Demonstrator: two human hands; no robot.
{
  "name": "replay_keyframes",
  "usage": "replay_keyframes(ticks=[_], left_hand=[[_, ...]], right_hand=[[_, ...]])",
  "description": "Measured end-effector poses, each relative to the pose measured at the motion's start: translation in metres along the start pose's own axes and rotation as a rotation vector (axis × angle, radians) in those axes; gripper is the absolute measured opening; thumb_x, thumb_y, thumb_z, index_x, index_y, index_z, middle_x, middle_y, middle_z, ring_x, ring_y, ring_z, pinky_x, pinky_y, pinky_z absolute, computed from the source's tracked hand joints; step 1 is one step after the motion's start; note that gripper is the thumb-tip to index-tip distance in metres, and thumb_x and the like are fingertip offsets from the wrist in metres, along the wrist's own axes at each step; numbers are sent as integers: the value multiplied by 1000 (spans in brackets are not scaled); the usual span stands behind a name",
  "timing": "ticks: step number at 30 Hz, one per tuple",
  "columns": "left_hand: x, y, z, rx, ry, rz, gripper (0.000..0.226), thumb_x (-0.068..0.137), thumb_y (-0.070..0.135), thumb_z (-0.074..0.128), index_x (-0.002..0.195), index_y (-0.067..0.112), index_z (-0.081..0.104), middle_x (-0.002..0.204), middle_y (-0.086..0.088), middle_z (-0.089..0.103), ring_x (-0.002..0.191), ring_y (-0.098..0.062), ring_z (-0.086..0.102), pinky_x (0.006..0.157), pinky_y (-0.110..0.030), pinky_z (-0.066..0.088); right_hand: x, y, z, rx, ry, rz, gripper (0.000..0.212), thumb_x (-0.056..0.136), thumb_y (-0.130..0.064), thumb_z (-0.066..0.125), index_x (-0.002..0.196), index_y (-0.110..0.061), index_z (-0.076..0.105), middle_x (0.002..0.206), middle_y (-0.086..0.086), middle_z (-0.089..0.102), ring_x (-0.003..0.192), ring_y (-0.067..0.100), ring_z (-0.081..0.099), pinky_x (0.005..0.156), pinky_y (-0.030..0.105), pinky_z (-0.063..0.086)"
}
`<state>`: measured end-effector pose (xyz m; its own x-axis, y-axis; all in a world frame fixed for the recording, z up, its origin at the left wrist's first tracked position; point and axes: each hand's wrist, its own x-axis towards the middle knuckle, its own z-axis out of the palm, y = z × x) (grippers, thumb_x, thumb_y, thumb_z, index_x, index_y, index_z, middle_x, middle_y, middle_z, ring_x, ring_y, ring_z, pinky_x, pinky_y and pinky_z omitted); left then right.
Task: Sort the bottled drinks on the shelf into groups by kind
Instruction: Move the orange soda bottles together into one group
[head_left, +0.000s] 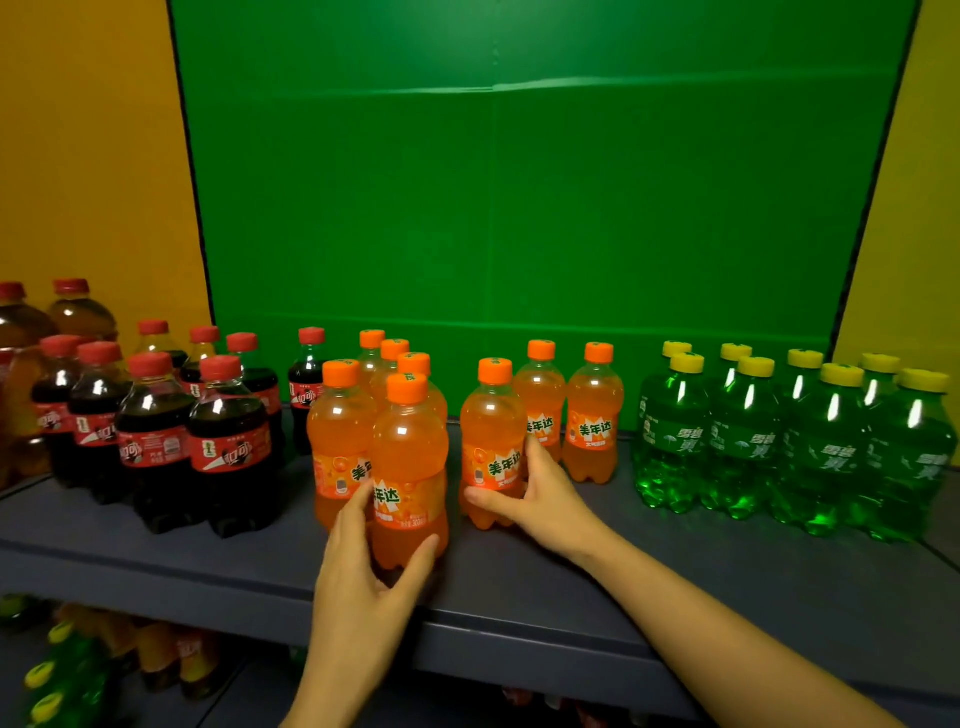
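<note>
The front orange bottle (410, 467) stands on the shelf (727, 571) inside your left grip (363, 571), thumb and fingers curled round its lower half. A second orange bottle (491, 441) just right of it is held likewise by your right grip (540, 493), with two more oranges (595, 415) close behind those fingers. You seem to be closing up the orange group, with colas (156, 441) massed left of the left grip and greens (779, 441) well right of the right grip. Next, slide the second orange bottle toward the left grip's cluster, upright and low, then bring over the two behind it without knocking neighbours.
</note>
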<state>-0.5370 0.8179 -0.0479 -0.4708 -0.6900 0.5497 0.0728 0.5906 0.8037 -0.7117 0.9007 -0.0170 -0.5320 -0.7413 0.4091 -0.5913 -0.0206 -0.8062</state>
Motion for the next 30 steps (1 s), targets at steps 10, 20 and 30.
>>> replay_keyframes(ticks=[10,20,30], left_hand=[[12,5,12,41,-129,-21,73,65,24,82,128,21,44,128,-2,52,111,-16,51,92,-30,43],[33,19,55,173,-256,136,70,69,34,78,127,20,41,121,4,49,114,-11,47,92,-25,40],[74,16,90,260,-378,84,69,68,39,78,118,13,38,125,-6,55,115,-23,52,93,-41,47]], right_hand=[[-22,4,-48,-236,380,101,75,61,-34,84,123,-14,46,121,6,53,111,20,52,94,33,44],[-29,13,-55,-382,475,165,72,66,-36,80,122,-10,43,121,9,53,112,25,52,87,32,42],[-32,10,-52,-370,478,157,72,74,-31,72,131,-14,31,123,8,56,110,27,56,86,34,44]])
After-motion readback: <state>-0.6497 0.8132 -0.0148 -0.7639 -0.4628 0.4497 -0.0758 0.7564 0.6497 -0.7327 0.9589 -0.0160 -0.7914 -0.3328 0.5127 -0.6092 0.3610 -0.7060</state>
